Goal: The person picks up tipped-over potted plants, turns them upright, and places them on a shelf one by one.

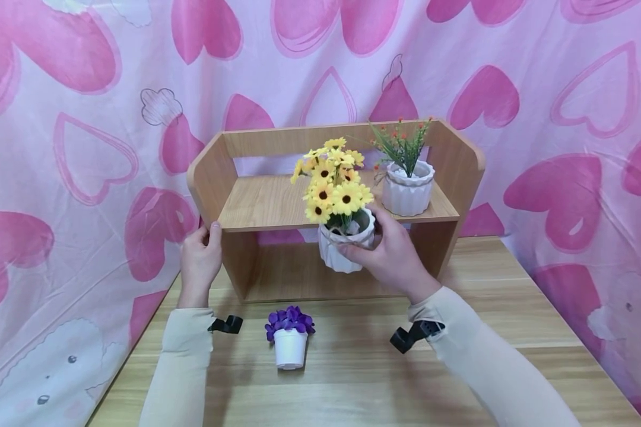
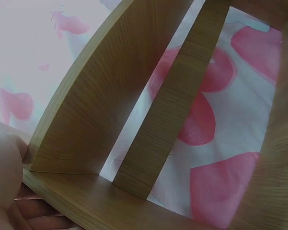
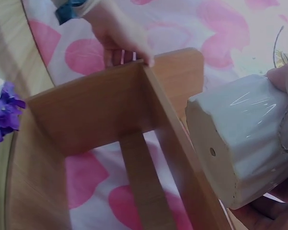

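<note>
My right hand (image 1: 397,256) grips a white fluted ceramic pot (image 1: 335,256) of yellow sunflowers (image 1: 332,193), in front of the upper board's edge. In the right wrist view the same pot (image 3: 239,139) is tilted, its underside with a small drain hole showing. At the left end of the wooden desk shelf (image 1: 262,204), my left hand (image 1: 200,261) holds the side panel where it meets the upper board. The left wrist view shows the thumb (image 2: 7,167) on the panel's edge, with fingers under the board.
Another white pot (image 1: 407,196) with a green, orange-flowered plant stands at the upper board's right end. A small white pot (image 1: 290,350) of purple flowers is on the wooden table (image 1: 352,379) before the shelf. A pink heart-patterned curtain (image 1: 320,35) hangs behind.
</note>
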The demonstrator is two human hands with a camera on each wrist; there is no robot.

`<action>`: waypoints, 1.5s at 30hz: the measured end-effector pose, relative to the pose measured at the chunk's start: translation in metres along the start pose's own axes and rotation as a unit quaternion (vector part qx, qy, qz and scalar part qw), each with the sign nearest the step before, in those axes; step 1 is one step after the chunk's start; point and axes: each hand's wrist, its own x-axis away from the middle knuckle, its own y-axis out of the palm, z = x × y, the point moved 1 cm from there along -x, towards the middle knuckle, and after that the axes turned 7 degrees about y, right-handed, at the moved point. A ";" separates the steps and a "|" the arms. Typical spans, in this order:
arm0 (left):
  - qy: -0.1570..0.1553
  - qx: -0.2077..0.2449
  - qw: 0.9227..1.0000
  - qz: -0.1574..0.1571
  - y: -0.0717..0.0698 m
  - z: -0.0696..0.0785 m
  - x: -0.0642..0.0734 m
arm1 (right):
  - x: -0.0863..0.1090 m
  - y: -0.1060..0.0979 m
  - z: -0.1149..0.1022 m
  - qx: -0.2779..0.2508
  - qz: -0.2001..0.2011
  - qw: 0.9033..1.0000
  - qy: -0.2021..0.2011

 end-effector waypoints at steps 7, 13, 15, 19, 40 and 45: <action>0.000 0.002 1.000 -0.003 0.000 0.000 0.000 | -0.015 -0.005 -0.004 -0.016 -0.002 0.999 0.033; 0.005 -0.002 1.000 -0.001 -0.001 0.001 0.000 | -0.026 -0.005 -0.006 -0.015 0.002 0.999 0.051; 0.004 -0.002 1.000 -0.001 -0.001 0.001 0.000 | -0.030 -0.006 -0.005 -0.013 0.003 0.998 0.057; 0.008 -0.007 1.000 0.002 -0.001 0.000 0.000 | -0.039 -0.004 -0.003 -0.015 0.006 0.998 0.065; -0.017 -0.004 1.000 -0.019 -0.002 0.000 -0.001 | -0.072 0.003 0.001 0.001 0.038 0.992 0.117; -0.016 0.002 1.000 -0.019 -0.002 -0.001 -0.001 | -0.080 0.003 0.000 0.021 0.038 0.992 0.119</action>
